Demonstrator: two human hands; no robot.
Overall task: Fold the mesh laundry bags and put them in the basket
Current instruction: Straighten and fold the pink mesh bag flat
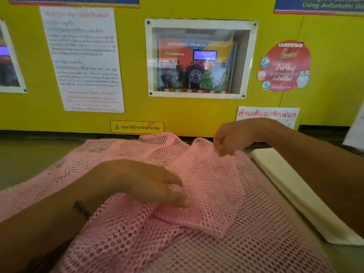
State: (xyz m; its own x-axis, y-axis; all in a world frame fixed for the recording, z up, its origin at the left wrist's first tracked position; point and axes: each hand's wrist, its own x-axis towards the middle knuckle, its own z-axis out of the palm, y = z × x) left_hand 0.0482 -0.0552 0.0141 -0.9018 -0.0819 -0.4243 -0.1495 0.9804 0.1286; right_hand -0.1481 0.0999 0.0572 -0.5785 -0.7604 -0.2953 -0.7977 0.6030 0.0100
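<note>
A pink mesh laundry bag (pixel 197 223) lies spread and rumpled across the counter (pixel 29 160), filling the near and middle of the scene. The left hand (pixel 141 184) rests on it with fingers loosely spread, pressing a fold near the centre. The right hand (pixel 230 138), farther off, pinches a raised ridge of mesh between curled fingertips. The net looks light, limp and snag-prone; best taken by its edges or corners. No basket is visible
</note>
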